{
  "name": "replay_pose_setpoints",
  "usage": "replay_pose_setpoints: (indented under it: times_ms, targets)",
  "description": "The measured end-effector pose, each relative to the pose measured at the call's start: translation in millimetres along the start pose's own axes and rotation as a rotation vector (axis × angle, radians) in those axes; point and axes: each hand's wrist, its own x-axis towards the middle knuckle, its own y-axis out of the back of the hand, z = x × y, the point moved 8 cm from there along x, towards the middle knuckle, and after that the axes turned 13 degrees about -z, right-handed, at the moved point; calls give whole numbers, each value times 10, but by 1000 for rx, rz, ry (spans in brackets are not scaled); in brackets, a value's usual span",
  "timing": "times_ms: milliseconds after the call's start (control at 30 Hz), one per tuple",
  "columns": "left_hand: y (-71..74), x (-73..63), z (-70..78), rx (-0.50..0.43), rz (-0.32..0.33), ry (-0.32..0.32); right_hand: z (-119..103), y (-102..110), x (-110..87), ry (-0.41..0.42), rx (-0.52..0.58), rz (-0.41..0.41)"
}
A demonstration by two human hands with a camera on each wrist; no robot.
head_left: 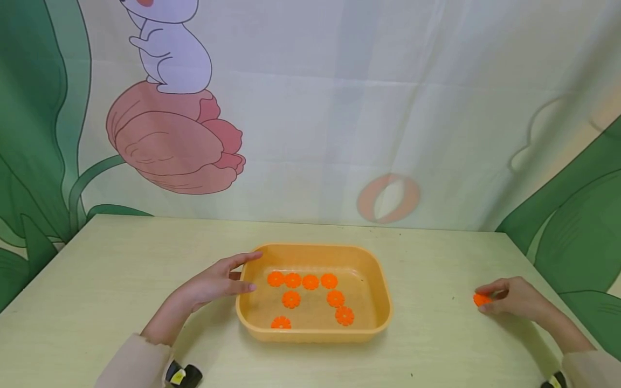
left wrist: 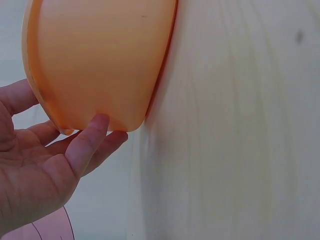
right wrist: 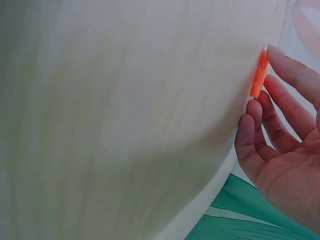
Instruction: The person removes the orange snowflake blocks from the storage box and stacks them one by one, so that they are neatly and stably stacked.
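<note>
A yellow-orange plastic basin [head_left: 310,337] with rounded corners stands on the table. Several bright orange flower-shaped pieces [head_left: 310,282] lie flat on its floor, some in a row near the far wall. At the basin's left end my left hand [head_left: 215,280] grips the rim, thumb reaching over the near part and a finger along the far corner. Far to the right, my right hand [head_left: 516,296] pinches another orange flower-shaped piece [head_left: 480,299] by its edges. In the right wrist view that piece [right wrist: 260,75] shows edge-on at the fingertips, right at the tabletop.
The pale wood-grain table [head_left: 432,345] extends around the basin, with wide space between it and the right hand. Behind the table hangs a printed curtain [head_left: 301,134] with a cartoon animal, a pink flower and green leaves. Dark straps [head_left: 186,375] show at the sleeves.
</note>
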Motion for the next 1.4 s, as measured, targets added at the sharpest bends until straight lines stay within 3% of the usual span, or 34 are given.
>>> replay_pose_setpoints:
  times_ms: [300, 567, 1133, 1400]
  targets:
    - [3, 2, 0, 14, 3, 5, 29, -4, -11, 6, 46, -17]
    - [10, 23, -31, 16, 14, 24, -9, 81, -87, -19, 121, 23]
    - [-2, 8, 4, 4, 1, 8, -783, 71, -148, 138, 272, 97]
    - [-6, 3, 14, 0, 0, 2, -1191, -28, -170, 252, 364, 64]
